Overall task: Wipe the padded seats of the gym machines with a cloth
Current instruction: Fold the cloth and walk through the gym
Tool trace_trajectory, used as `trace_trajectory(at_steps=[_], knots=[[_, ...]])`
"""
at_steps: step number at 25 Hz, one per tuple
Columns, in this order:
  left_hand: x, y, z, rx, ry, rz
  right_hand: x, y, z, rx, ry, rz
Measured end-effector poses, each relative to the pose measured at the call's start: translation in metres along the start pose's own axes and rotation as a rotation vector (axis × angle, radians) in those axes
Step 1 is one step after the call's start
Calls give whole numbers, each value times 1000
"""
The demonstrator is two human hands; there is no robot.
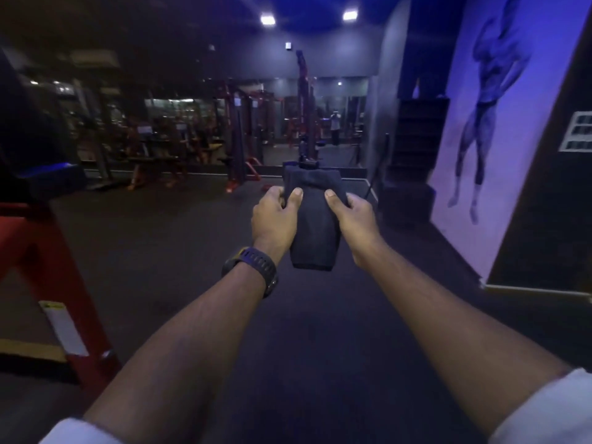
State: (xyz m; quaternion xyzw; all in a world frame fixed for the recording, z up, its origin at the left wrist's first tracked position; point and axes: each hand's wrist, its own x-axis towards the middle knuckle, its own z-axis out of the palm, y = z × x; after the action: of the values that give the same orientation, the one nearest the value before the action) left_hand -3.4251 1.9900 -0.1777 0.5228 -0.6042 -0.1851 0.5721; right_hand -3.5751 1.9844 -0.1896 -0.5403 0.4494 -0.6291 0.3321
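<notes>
A dark folded cloth [315, 225] hangs in front of me at arm's length, above the floor. My left hand [275, 216] grips its left edge, thumb on the near face. My right hand [352, 216] grips its right edge the same way. A dark watch sits on my left wrist. A black padded seat [48, 181] of a machine with a red frame [41, 251] stands at the far left, well apart from the cloth.
Dark rubber floor [179, 251] stretches ahead. Red and black gym machines [237, 139] line the back in front of a mirror wall. On the right stand a wall mural of a figure [480, 116] and dark stacked boxes [413, 161].
</notes>
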Motion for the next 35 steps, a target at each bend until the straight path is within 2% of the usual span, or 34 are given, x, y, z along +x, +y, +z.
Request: trace_trajectory(at_steps=[5,10,16,24,35], knots=[[141,-75,92,26,93,-37,175,90,20,56,-104,-4],[297,-127,165,0,191,-107,355,136,49,107,-243,39],[471,-247,229,-39,287,-161,540,242,128,151,-330,73],[767,-382,281,-219,294,-183,834,349,279,177,-263,-16],[1176,-612,401,-95,286,-153,1245,549,448,168,-245,-43]])
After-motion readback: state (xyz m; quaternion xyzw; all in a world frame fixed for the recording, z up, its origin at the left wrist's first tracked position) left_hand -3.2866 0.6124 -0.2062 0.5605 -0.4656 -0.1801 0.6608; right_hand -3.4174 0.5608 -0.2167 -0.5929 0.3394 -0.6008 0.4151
